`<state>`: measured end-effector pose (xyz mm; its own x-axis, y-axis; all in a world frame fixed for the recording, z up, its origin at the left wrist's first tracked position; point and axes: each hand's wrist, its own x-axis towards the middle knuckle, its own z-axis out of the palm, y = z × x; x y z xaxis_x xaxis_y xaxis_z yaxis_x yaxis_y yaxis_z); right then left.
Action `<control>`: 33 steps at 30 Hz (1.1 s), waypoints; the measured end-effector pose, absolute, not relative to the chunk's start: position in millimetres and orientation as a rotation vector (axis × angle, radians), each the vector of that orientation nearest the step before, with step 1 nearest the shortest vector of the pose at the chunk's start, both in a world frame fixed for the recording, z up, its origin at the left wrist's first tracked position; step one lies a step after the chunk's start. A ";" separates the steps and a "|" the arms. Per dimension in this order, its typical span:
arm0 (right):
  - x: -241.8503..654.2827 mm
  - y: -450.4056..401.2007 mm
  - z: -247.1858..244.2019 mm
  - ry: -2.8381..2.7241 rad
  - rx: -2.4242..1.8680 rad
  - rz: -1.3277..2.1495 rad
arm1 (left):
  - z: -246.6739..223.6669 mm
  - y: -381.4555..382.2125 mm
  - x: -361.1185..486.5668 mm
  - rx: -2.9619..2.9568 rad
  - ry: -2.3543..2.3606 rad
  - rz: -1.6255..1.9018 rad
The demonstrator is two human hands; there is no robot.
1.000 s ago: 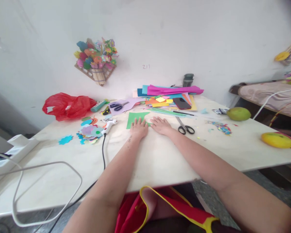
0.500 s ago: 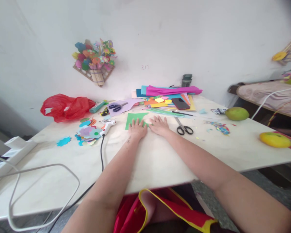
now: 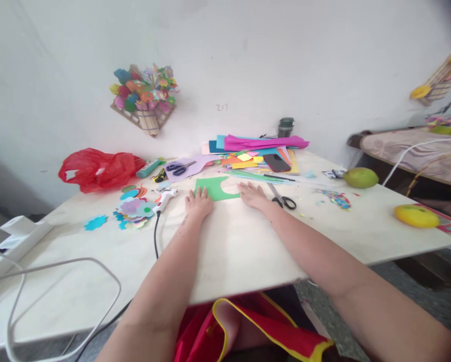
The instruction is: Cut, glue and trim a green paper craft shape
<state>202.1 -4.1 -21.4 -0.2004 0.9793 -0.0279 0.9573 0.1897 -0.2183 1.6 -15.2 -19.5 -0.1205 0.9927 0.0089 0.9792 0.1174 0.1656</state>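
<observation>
Written on the white wall (image 3: 248, 65) in thin, faintly reddish strokes: the number 217 (image 3: 222, 107), small and level, with an angular first digit, readable also as a Z. Placed above the magenta sheet (image 3: 265, 143) and to the right of the flower hanging (image 3: 144, 95). Blurred beyond reading on the dark-and-white packet (image 3: 333, 174) beside the green fruit (image 3: 361, 177): small marks. Likewise too small to make out: pale markings on the red-and-white sheet (image 3: 448, 222) beside the yellow fruit (image 3: 416, 216).

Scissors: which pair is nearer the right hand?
The black-handled pair, just beside the right hand; the other pair lies farther back, on the lilac sheet.
</observation>
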 end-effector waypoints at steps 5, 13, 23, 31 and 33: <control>203.7 -0.6 -27.6 -2.267 -1.862 0.276 | -14.6 -19.1 4.9 2.471 2.185 0.552; 200.8 -2.9 -23.3 -2.234 -1.674 0.002 | -20.7 -20.0 21.4 2.609 1.536 0.408; 210.7 -19.0 -2.0 -2.607 -1.325 -0.319 | -23.4 -15.6 19.8 2.588 1.510 0.422; 208.1 -20.8 2.2 -2.749 -1.341 -0.535 | -21.5 -18.3 17.9 2.412 1.548 0.604; 207.5 -20.0 0.7 -2.751 -1.332 -0.567 | -20.4 -18.7 17.5 2.383 1.563 0.627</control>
<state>207.5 -20.0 0.7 -0.6323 0.7523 0.1851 0.7642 0.5663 0.3089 17.5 -18.7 -20.4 0.3424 0.9115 0.2278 0.8162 -0.4087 0.4084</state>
